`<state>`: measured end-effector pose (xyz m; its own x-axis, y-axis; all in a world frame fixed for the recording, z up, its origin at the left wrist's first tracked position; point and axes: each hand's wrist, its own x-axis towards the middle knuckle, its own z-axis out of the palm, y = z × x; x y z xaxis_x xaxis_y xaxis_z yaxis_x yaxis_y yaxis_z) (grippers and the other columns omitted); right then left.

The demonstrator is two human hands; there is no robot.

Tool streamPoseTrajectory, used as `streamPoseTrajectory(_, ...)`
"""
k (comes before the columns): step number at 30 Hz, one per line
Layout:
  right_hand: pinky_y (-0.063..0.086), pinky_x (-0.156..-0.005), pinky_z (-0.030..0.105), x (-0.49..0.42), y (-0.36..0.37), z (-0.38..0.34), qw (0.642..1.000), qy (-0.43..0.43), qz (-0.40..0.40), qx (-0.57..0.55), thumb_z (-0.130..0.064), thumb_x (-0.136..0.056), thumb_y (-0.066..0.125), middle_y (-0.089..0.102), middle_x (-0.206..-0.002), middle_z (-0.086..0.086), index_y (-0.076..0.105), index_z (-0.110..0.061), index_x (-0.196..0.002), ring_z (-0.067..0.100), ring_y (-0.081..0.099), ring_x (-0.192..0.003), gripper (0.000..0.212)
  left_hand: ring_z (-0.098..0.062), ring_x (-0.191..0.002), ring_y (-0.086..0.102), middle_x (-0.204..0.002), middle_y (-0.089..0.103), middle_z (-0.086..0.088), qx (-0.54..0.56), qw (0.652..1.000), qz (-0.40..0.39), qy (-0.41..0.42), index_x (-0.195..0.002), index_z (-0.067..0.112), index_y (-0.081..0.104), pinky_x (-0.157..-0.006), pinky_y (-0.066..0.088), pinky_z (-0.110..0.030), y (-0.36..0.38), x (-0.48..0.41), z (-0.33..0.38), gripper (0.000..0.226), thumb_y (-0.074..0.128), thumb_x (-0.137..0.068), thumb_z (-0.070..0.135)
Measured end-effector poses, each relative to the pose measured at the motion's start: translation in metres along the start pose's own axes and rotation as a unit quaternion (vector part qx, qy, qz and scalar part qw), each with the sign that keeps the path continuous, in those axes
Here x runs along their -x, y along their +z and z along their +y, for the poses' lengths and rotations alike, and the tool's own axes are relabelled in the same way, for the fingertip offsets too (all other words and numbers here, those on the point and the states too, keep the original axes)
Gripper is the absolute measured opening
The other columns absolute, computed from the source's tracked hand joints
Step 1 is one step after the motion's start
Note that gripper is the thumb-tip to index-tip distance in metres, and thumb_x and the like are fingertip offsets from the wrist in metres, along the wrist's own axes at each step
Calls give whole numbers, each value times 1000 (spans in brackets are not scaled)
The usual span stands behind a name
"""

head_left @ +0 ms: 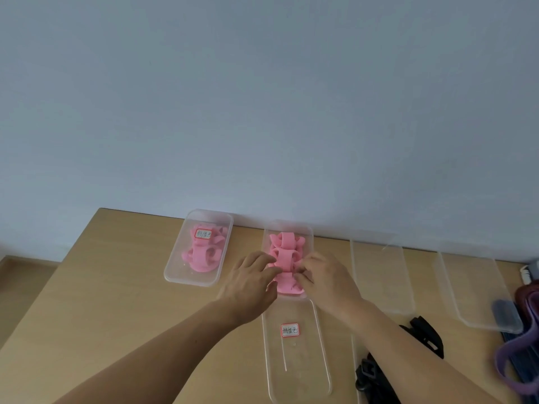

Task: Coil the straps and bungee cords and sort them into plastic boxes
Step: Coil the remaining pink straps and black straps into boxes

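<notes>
At mid-table [116, 301], head view: an open clear box [308, 233] holds pink coiled straps [287, 243]. The left hand [250, 282] presses the nearest coil [287, 284] with fairly straight fingers; the right hand [328, 279] pinches it with curled fingers. Left: lidded labelled box [175, 277] of pink straps. Near: labelled lid [294, 371]. Right: empty box [382, 275], black straps [425, 336], purple straps [507, 363].

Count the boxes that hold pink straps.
2. One is the lidded box at the back left; the other is the open box in the middle, where the left hand and right hand handle the pink straps. None seems hidden.
</notes>
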<state>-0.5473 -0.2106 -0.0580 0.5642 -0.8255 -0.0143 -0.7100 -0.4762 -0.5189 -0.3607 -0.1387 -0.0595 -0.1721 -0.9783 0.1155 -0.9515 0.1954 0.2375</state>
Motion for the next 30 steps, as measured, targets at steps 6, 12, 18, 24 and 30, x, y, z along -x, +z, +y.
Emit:
streamPoseTrajectory(6,36,-86,23,6,5,3,998,-25,-6,61,-34,-96,55,66,-112,-11,73,-23,-101,17,45,-101,22,-29,-125,59,-131,65,-3,-33,999,-22,-13,-114,23,74,-94,53,-43,12,3,2,38,78,-77,26)
streamPoseTrajectory(12,35,-89,24,7,8,5,996,-23,-27,78,-39,-95,54,62,-115,-12,69,-27,-109,16,46,-109,24,-21,-154,4,-165,15,5,-34,989,-139,-45,-155,28,27,-119,15,-42,22,7,2,55,26,-102,41)
streamPoseTrajectory(18,40,-92,29,12,3,-5,993,-19,-10,112,-38,-96,48,56,-117,-6,63,-27,-118,18,46,-110,29,-18,-153,-6,-167,1,7,-54,984,-161,-61,-156,30,19,-120,11,-42,12,11,6,55,26,-103,42)
streamPoseTrajectory(24,38,-97,27,32,-9,-21,992,8,16,126,-40,-96,49,52,-124,-7,57,-29,-127,17,45,-116,34,-16,-153,-7,-166,1,9,-24,987,-146,-63,-158,27,11,-122,11,-40,-5,19,8,60,30,-103,41)
streamPoseTrajectory(30,45,-90,31,79,11,-44,992,47,42,109,-31,-91,58,57,-118,-4,61,-23,-124,22,50,-110,35,-15,-153,-1,-165,10,7,36,991,-123,-34,-157,24,18,-122,10,-34,-6,65,12,59,37,-103,36)
